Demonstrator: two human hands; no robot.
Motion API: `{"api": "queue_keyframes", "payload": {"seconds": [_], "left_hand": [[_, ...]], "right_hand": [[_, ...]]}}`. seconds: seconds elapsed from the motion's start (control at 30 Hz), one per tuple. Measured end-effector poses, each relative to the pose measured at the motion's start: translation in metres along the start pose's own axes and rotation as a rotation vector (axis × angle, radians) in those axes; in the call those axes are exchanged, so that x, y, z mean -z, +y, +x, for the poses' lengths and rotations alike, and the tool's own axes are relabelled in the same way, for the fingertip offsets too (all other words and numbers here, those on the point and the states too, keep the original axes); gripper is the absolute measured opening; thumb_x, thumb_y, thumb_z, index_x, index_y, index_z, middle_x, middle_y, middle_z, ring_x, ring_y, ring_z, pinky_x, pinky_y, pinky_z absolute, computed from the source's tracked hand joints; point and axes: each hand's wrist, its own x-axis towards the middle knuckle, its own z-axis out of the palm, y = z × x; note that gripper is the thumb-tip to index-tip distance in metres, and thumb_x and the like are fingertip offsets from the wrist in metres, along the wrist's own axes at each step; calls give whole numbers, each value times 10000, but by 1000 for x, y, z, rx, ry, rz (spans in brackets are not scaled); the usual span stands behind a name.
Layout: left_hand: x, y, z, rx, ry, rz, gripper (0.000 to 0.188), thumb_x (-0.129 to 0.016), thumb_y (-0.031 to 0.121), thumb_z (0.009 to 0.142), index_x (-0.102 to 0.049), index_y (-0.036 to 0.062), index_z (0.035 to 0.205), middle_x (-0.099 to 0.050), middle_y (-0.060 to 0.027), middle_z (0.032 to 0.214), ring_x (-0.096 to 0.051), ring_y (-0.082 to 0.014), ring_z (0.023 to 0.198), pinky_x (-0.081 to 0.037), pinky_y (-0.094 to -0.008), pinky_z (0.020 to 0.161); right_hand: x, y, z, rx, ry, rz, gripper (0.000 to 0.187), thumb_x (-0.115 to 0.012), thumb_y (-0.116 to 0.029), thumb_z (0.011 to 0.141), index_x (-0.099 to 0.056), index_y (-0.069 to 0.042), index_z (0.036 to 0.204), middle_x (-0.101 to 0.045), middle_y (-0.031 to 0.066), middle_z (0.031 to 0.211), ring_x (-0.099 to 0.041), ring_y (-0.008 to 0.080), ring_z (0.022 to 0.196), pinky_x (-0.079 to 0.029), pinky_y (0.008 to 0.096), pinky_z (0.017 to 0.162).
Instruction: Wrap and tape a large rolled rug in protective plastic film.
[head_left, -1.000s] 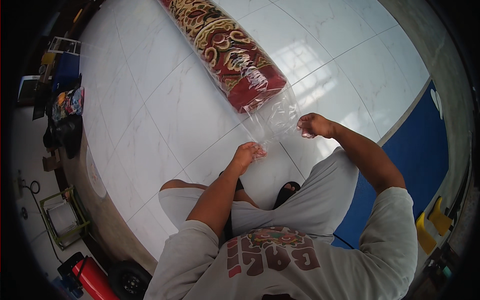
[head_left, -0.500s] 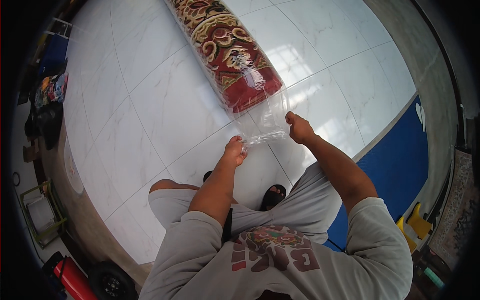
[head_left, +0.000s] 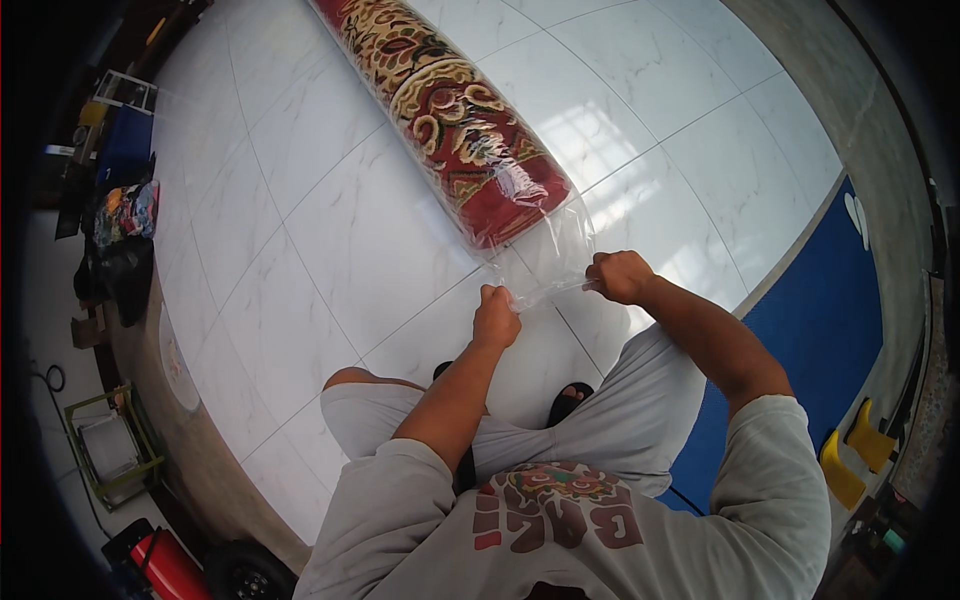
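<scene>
A rolled carpet [head_left: 450, 110], red with gold and cream floral patterns, lies slantwise on the floor inside clear plastic wrap [head_left: 545, 250]. Past the carpet's near end the wrap runs on as a loose, flattened sleeve. My left hand [head_left: 496, 318] is closed on the left corner of this plastic end. On the other corner, my right hand [head_left: 620, 277] is closed too, its fingers curled round the plastic. The sleeve's edge is stretched between both fists. Some of my fingertips are hidden behind the knuckles.
White marbled tiles [head_left: 330, 190] cover the floor beneath the carpet. To the right lies a blue mat [head_left: 800, 310], with yellow objects [head_left: 857, 455] beyond its near end. Along the left stand a green metal frame [head_left: 112, 445], a red cylinder [head_left: 170, 568], a black wheel [head_left: 248, 575] and a black bag [head_left: 128, 275].
My right hand has turned palm-down and gripped the plastic's right corner more fully. The sleeve's edge now slopes upward to the right. The whole view has shifted slightly.
</scene>
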Motion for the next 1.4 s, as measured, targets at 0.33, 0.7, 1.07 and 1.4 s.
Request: {"api": "queue_keyframes", "payload": {"seconds": [0.33, 0.7, 1.07, 1.4], "left_hand": [[15, 1, 14, 81, -102, -987, 195, -589, 279, 976, -599, 87, 1007, -638, -25, 755, -614, -109, 637, -477, -226, 576], [-70, -20, 35, 753, 24, -1773, 295, -552, 416, 971, -499, 126, 986, -464, -10, 819, -408, -126, 573, -277, -267, 448], [-37, 0, 21, 21, 474, -996, 95, -594, 77, 924, -607, 84, 1018, -618, -78, 787, -599, -145, 621, -502, -305, 529], [1, -5, 44, 770, 144, -1592, 220, -427, -2, 872, -594, 141, 871, -507, -12, 687, -377, -97, 473, -241, -241, 382]], "right_hand": [[-14, 60, 30, -386, -298, 1353, 499, -518, -539, 956, -702, -83, 872, -506, -19, 629, -307, 61, 456, -226, 240, 391], [-104, 49, 76, -971, -45, 1516, 310, -565, -355, 935, -563, -106, 749, -417, 4, 551, -354, 108, 409, -250, 275, 352], [-6, 34, 45, 47, 336, 341, 129, -515, 8, 782, -619, -67, 786, -665, 151, 894, -639, 362, 851, -504, 407, 727], [16, 0, 31, 139, 114, 234, 522, -701, -183, 780, -525, -45, 1252, -531, 188, 1230, -614, 389, 1022, -496, 438, 917]]}}
